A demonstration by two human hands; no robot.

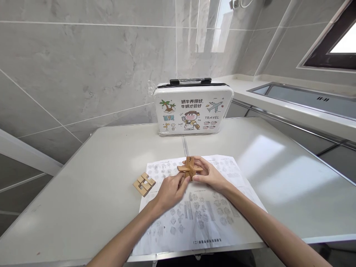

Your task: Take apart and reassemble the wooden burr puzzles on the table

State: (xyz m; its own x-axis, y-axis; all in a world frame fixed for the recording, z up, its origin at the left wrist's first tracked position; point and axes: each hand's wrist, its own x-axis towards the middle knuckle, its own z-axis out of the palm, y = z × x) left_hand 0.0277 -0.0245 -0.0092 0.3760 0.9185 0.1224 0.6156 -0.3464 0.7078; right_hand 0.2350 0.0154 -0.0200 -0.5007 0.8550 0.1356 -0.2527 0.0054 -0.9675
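A partly interlocked wooden burr puzzle (190,169) is held over the paper sheet between my two hands. Its light-brown pieces cross each other, and one upright piece bears a dark mark near its top. My left hand (172,189) grips it from the lower left with closed fingers. From the right side my right hand (209,172) pinches it, thumb in front and fingers behind. Several more notched wooden pieces (144,184) lie side by side left of my hands, partly on the sheet's edge. Fingers hide some of the puzzle's lower and right parts.
A large printed instruction sheet (200,230) with small puzzle diagrams lies under my hands on the white table (91,193). Behind it stands a white cartoon-printed case (191,111) with a black handle. A counter with a sink (303,97) runs along the right.
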